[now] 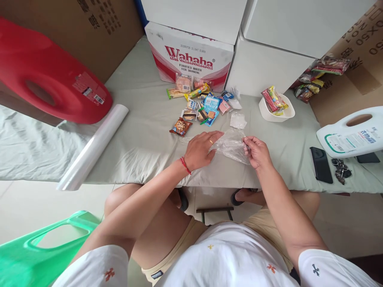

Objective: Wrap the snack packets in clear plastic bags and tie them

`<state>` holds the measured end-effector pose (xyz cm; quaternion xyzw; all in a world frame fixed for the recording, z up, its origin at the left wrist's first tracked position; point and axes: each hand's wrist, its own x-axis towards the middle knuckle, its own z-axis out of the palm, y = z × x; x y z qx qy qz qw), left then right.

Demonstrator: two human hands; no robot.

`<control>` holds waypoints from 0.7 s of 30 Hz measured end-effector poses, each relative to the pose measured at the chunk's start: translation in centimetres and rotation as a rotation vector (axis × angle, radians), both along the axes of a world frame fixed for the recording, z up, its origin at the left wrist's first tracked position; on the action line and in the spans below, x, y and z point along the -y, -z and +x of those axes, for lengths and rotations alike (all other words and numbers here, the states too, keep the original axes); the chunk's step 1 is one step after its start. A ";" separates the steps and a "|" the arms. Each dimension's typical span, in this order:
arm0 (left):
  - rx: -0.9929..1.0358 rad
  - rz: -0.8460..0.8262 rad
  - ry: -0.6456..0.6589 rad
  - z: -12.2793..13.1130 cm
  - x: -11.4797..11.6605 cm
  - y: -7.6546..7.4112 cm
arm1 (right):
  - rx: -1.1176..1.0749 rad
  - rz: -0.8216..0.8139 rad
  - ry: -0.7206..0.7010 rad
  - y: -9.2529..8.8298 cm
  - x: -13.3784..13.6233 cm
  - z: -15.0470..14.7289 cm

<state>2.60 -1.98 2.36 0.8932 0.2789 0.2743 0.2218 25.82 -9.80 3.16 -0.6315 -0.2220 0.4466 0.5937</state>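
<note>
A clear, crumpled plastic bag (231, 146) lies on the cloth in front of me. My right hand (256, 151) pinches its right edge between thumb and fingers. Palm down at the bag's left side, my left hand (201, 149) has its fingers stretched out over the plastic and its thumb apart. Just beyond my hands is a loose heap of small packaged snacks, among them a brown cookie packet (180, 126), a light blue packet (212, 103) and a yellow wrapped bar (196, 91). A white crumpled piece (238, 120) lies between the heap and the bag.
A white tub (277, 115) holding snacks stands at right, near a phone (321, 164), keys (341, 170) and a white jug (353, 133). At left are a plastic roll (93, 147) and a red jug (50, 75). A Wahaha box (191, 56) stands behind the heap.
</note>
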 end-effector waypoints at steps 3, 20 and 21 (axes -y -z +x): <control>-0.051 -0.040 -0.032 0.7 -0.1 0.6 | 0.005 -0.001 -0.011 0.1 -0.1 0.5; -0.076 -0.152 0.293 -4.9 -0.8 -1.2 | -0.044 -0.193 -0.003 0.9 -4.3 7.2; -0.063 -0.160 0.274 -5.1 -1.1 -0.9 | -0.027 -0.199 -0.001 0.9 -4.6 7.4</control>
